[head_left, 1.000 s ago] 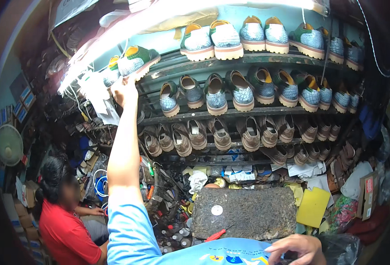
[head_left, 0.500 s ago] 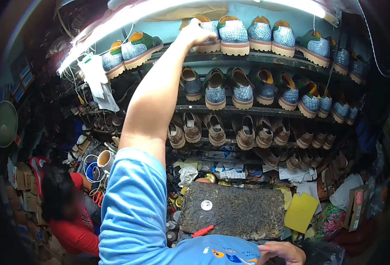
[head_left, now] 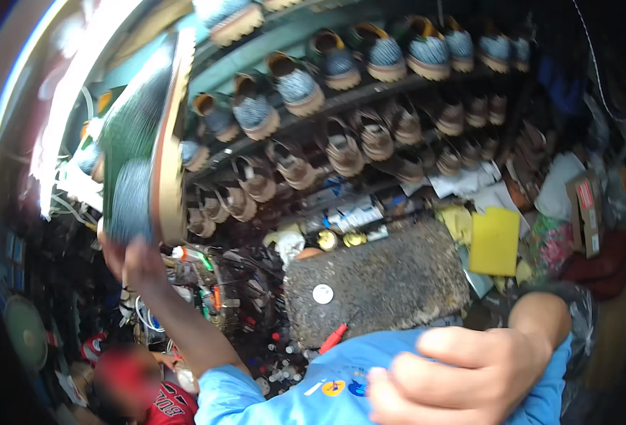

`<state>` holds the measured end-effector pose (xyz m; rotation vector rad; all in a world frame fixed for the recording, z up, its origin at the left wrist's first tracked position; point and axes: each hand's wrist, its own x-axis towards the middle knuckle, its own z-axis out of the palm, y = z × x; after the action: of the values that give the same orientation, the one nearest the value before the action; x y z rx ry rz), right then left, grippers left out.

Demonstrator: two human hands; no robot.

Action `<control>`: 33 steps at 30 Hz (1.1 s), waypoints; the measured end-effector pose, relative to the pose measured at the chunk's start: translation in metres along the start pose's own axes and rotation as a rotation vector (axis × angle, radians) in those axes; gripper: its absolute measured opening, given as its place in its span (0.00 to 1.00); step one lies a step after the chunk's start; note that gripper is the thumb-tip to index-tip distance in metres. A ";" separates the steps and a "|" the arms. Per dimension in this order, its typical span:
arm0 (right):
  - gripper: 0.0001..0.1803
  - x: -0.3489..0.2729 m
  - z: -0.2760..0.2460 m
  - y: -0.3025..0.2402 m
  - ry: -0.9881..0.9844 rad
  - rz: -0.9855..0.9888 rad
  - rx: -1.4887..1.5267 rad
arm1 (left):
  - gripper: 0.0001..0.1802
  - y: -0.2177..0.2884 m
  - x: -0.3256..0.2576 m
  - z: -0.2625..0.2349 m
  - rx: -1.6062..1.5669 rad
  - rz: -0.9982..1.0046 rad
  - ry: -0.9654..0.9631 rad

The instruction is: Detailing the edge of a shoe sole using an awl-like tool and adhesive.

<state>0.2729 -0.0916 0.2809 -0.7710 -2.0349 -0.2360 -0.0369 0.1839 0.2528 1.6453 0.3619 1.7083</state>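
So at this point my left hand (head_left: 132, 258) is up in the upper left of the frame, fingers wrapped round the heel end of a shoe (head_left: 143, 149), green and grey knit upper with a tan sole edge, held upright and close to the camera. It's clear of the shelves (head_left: 370, 88), which curve across the top with rows of similar shoes (head_left: 295, 85) and strappy sandals (head_left: 341, 145) below. I'd say the step in hand is bringing that one shoe down off the display. The next bit probably calls for lowering it toward the rough dark slab (head_left: 377, 283) mid-frame without clipping the clutter of bottles and tools left of it.

My right hand (head_left: 462, 372) sits at the bottom right, fingers loosely curled, resting on the blue fabric (head_left: 320, 389) of my clothing; can't tell if there's anything under the palm.

Hard to read: the whole frame is motion-blurred, the shoe's toe blends into glare from the strip light, and another person in red (head_left: 150, 397) is cut off at lower left.
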 end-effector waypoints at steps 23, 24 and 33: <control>0.41 -0.157 0.106 0.069 -0.606 0.778 -0.309 | 0.08 -0.074 -0.242 0.076 0.280 -1.109 -0.661; 0.38 -0.154 0.111 0.066 -0.628 0.804 -0.285 | 0.10 -0.064 -0.250 0.070 0.359 -1.125 -0.688; 0.38 -0.156 0.143 0.083 -0.582 0.767 -0.388 | 0.20 -0.031 -0.286 0.069 0.902 -0.806 -1.048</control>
<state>0.2837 -0.0297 0.0626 -1.9770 -2.0519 0.0545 0.0146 -0.0029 0.0290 2.2640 1.1324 -0.0693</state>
